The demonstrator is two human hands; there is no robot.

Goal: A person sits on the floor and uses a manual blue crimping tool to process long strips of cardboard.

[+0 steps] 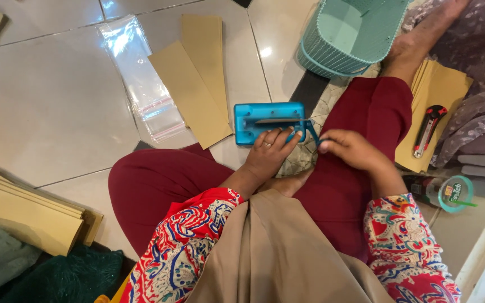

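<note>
Hidden: the blue strap's (311, 132) ends, covered by fingers; basket (355, 33) cut off at top
Left hand (269, 152): pinches the strap beside the blue tool (268, 122)
Right hand (350, 148): pinches the strap's other end
Tool: flat blue plastic block, on the floor (51, 106) by the knees

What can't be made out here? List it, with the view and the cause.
Head view only:
- Right hand fingertips: blurred, so its grip can't be told.
- Left hand: fingertips on the blue tool; whether it grips is unclear.
- Teal basket: top cut by the frame edge.
- Cutter: blade too small to see.
- Cup: contents unreadable.
</note>
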